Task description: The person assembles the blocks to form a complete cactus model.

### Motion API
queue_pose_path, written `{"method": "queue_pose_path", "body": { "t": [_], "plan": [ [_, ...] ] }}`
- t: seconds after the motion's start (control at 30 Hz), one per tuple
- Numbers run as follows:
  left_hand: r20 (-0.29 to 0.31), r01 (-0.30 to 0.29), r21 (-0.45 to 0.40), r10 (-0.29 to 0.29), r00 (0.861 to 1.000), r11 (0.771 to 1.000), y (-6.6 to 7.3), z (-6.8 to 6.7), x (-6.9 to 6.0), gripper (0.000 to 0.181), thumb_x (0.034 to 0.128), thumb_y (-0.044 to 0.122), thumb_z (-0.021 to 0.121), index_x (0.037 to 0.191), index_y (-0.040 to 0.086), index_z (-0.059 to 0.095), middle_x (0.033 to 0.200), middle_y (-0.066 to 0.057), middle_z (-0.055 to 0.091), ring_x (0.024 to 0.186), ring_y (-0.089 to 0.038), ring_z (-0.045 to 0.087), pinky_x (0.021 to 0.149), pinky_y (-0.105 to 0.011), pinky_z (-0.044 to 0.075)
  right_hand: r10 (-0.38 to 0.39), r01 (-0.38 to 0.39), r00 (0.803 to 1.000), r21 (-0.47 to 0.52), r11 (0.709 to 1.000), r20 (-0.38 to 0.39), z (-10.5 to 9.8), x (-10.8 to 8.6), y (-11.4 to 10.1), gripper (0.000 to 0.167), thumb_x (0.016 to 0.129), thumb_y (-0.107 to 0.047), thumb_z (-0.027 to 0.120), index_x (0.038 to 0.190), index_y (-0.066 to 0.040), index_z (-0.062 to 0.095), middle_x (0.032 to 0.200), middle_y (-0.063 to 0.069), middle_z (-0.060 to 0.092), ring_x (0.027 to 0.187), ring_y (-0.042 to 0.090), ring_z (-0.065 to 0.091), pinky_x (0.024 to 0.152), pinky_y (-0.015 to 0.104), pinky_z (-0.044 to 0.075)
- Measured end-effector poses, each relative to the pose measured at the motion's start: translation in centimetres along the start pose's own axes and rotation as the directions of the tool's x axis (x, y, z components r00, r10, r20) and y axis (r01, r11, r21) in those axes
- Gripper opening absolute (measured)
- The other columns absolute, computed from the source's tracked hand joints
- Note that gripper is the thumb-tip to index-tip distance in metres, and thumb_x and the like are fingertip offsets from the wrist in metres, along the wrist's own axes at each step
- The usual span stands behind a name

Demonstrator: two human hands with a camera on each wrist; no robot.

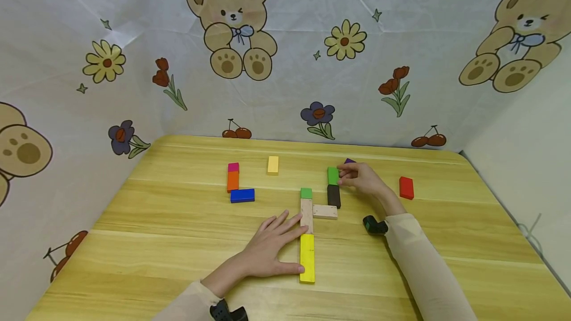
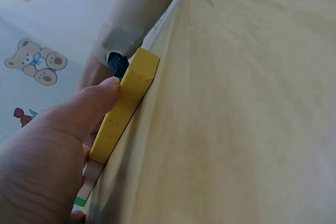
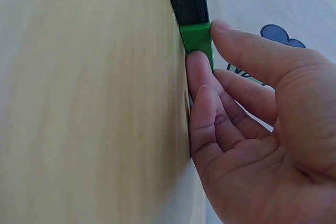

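Note:
My left hand [image 1: 272, 244] lies with fingers spread beside a line of blocks. Its thumb touches the long yellow block [image 1: 307, 259], and its fingertips reach the pale wooden block [image 1: 306, 212] ahead of it. In the left wrist view, the thumb [image 2: 100, 103] rests against the yellow block's side. My right hand [image 1: 363, 178] has thumb and bent fingertips at the green block [image 1: 332, 176], which stands end to end with a black block [image 1: 333, 196]. The right wrist view shows fingertips over part of the green block [image 3: 197, 38]. A purple block [image 1: 350, 161] is partly hidden behind this hand.
A small green block [image 1: 306, 193] tops the middle line; another pale block [image 1: 325, 211] juts right from it. Leftward stand magenta [image 1: 233, 167], orange [image 1: 233, 181] and blue [image 1: 243, 195] blocks. A light yellow block [image 1: 273, 165] lies at the back, a red one [image 1: 406, 188] far right.

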State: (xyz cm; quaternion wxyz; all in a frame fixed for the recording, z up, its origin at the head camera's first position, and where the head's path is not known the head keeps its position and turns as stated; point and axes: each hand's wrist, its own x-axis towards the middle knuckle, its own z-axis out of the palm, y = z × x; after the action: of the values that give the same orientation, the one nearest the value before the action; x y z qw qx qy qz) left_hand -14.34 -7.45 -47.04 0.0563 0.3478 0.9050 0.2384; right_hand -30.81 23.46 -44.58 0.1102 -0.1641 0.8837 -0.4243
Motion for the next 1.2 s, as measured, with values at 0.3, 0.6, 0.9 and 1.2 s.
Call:
{"method": "queue_pose_path", "body": {
  "t": [0.3, 0.6, 0.9, 1.2],
  "plan": [
    [0.001, 0.001, -0.003, -0.001, 1.0, 1.0, 0.0, 0.0, 0.0, 0.083, 0.0838, 0.067, 0.06, 0.154, 0.031, 0.032, 0.164, 0.006, 0.015, 0.153, -0.029, 0.009, 0.119, -0.055, 0.014, -0.014, 0.014, 1.0, 0.008, 1.0, 0.0, 0.0, 0.0, 0.2, 0.05, 0.09, -0.01, 0.07, 0.133, 0.01, 0.053, 0.113, 0.025, 0.063, 0.098, 0.026, 0.061, 0.076, 0.012, 0.048],
    [-0.003, -0.003, -0.002, 0.003, 1.0, 1.0, -0.1, 0.1, 0.0, 0.083, 0.0838, 0.068, 0.059, 0.154, 0.031, 0.032, 0.164, 0.006, 0.015, 0.153, -0.029, 0.009, 0.119, -0.056, 0.014, -0.011, 0.01, 1.0, 0.038, 0.999, 0.017, -0.1, -0.6, -1.2, 0.048, 0.091, -0.005, 0.067, 0.132, 0.014, 0.051, 0.113, 0.029, 0.061, 0.099, 0.031, 0.061, 0.074, 0.011, 0.048],
    [0.001, 0.002, -0.005, -0.002, 1.0, 1.0, 0.1, 0.0, -0.1, 0.083, 0.0838, 0.067, 0.059, 0.154, 0.031, 0.032, 0.164, 0.007, 0.015, 0.153, -0.029, 0.009, 0.119, -0.055, 0.013, -0.007, 0.006, 1.0, 0.04, 0.999, 0.016, 0.0, -0.4, -0.6, 0.051, 0.09, -0.006, 0.069, 0.134, 0.012, 0.051, 0.115, 0.028, 0.061, 0.102, 0.033, 0.06, 0.074, 0.01, 0.047],
    [0.002, 0.003, -0.001, -0.003, 1.0, 1.0, 0.1, -0.1, -0.1, 0.083, 0.0837, 0.067, 0.06, 0.153, 0.03, 0.033, 0.164, 0.006, 0.015, 0.153, -0.029, 0.009, 0.119, -0.055, 0.014, 0.008, -0.009, 1.0, 0.013, 1.0, 0.017, 0.0, -0.6, -1.5, 0.049, 0.091, -0.005, 0.067, 0.134, 0.013, 0.05, 0.115, 0.03, 0.06, 0.101, 0.034, 0.059, 0.073, 0.01, 0.045]
  ]
}}
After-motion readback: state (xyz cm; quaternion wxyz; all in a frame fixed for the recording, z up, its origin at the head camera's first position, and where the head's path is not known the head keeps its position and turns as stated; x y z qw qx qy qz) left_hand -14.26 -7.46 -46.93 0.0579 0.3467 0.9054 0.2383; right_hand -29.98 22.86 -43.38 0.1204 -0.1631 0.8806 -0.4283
